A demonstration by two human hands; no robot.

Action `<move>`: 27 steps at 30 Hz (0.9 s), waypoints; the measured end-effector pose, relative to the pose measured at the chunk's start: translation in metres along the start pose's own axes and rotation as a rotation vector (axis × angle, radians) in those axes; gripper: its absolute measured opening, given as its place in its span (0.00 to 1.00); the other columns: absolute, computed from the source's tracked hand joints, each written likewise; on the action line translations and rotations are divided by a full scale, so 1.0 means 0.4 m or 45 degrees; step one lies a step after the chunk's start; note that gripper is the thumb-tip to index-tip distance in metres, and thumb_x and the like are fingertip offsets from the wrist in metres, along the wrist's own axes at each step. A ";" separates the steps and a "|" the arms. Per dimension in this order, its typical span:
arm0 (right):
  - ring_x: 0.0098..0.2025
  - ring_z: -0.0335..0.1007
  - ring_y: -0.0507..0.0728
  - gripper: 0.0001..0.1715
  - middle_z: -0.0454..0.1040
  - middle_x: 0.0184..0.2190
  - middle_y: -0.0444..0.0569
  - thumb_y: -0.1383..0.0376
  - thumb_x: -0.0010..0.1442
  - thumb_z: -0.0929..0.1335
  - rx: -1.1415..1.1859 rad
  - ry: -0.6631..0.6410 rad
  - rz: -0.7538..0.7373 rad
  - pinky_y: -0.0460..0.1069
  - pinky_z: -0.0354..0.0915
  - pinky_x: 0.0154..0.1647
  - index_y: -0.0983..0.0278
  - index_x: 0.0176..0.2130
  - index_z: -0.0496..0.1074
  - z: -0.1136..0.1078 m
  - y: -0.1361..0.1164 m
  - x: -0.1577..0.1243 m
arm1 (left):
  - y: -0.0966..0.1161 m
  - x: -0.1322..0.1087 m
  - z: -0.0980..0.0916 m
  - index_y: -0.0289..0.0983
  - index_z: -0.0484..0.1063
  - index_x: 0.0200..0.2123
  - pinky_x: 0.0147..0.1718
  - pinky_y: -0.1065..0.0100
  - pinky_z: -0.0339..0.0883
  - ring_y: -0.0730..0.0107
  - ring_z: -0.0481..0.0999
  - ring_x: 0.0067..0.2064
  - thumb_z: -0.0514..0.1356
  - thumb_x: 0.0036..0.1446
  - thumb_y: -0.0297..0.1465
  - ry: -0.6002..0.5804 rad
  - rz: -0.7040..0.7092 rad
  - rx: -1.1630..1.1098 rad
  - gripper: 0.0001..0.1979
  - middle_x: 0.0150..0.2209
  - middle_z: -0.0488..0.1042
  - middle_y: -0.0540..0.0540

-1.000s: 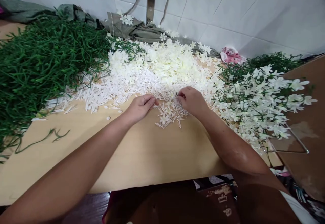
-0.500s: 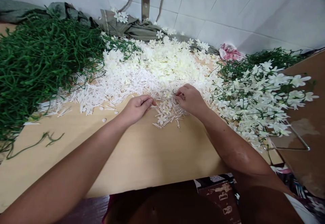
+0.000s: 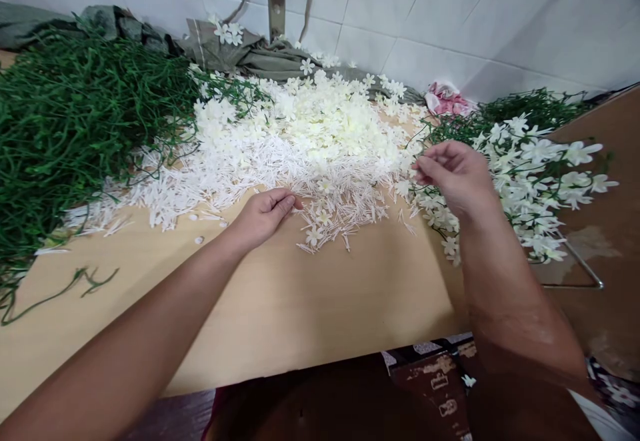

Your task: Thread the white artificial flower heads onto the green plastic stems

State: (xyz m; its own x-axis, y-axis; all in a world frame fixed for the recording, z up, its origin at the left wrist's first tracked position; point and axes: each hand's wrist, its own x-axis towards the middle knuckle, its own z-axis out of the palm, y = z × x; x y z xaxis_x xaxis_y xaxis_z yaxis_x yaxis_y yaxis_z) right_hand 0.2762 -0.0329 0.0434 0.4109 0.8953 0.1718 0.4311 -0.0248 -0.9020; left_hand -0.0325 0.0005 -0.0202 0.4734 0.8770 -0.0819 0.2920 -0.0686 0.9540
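Observation:
Thumb and fingers pressed together, my left hand [image 3: 267, 213] rests at the front edge of a heap of thin white sticks [image 3: 350, 204]. Whatever it pinches, if anything, is too small to make out. My right hand [image 3: 457, 174] is raised in a pinch beside assembled artificial flowers [image 3: 540, 161], white blossoms on green stems. Its fingertips hide what they hold, if anything. Loose white and pale yellow blossoms [image 3: 335, 118] are piled behind the sticks, and a few lie on them between my hands.
A big heap of green plastic stems [image 3: 90, 108] covers the left of the board [image 3: 300, 308]. Loose stem pieces [image 3: 75, 284] lie in front of it. Grey-green cloth [image 3: 280, 61] and a red-and-white cloth [image 3: 447, 100] lie along the tiled wall. A brown panel [image 3: 610, 228] stands at right.
My right hand has moved right, from the white sticks to the assembled flowers. My left hand has stayed closed in nearly the same place. The view has shifted slightly.

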 end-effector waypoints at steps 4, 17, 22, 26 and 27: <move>0.24 0.67 0.50 0.08 0.74 0.27 0.52 0.69 0.48 0.72 -0.594 0.351 -0.183 0.49 0.65 0.27 0.65 0.33 0.75 -0.145 0.012 -0.044 | 0.001 0.001 0.000 0.33 0.73 0.32 0.19 0.73 0.46 0.78 0.53 0.20 0.53 0.56 0.41 -0.004 0.015 0.023 0.17 0.17 0.55 0.55; 0.67 0.46 0.74 0.46 0.54 0.64 0.71 0.43 0.60 0.57 -1.070 -0.300 -0.402 0.72 0.50 0.62 0.74 0.62 0.57 0.110 0.159 -0.289 | 0.014 -0.001 0.004 0.35 0.74 0.30 0.20 0.73 0.47 0.76 0.54 0.20 0.53 0.55 0.39 0.014 0.028 0.125 0.15 0.15 0.56 0.55; 0.68 0.43 0.73 0.44 0.52 0.64 0.70 0.42 0.60 0.57 -0.858 -0.453 -0.461 0.70 0.48 0.64 0.73 0.60 0.60 0.212 0.102 -0.262 | 0.011 0.001 0.005 0.35 0.73 0.30 0.21 0.73 0.47 0.76 0.54 0.20 0.55 0.54 0.39 -0.005 0.026 0.075 0.14 0.15 0.55 0.55; 0.68 0.40 0.75 0.48 0.50 0.65 0.70 0.42 0.57 0.60 -0.738 -0.542 -0.519 0.72 0.50 0.63 0.72 0.63 0.54 0.308 0.047 -0.274 | -0.001 0.003 0.005 0.35 0.72 0.29 0.23 0.72 0.51 0.77 0.57 0.22 0.55 0.54 0.41 0.040 0.048 -0.038 0.15 0.18 0.59 0.54; 0.68 0.40 0.75 0.49 0.49 0.65 0.70 0.42 0.57 0.61 -0.743 -0.576 -0.573 0.72 0.50 0.63 0.72 0.63 0.54 0.327 0.040 -0.276 | -0.004 0.004 0.005 0.35 0.71 0.29 0.23 0.72 0.51 0.77 0.57 0.22 0.55 0.54 0.41 0.054 0.051 -0.070 0.15 0.18 0.60 0.54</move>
State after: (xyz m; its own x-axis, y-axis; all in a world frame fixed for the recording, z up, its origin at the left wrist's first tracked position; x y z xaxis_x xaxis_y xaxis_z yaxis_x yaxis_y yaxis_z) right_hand 0.1327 -0.0738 -0.0419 -0.2036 0.9627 0.1780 0.8705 0.2612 -0.4171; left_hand -0.0307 0.0012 -0.0225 0.4477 0.8936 -0.0322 0.2266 -0.0785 0.9708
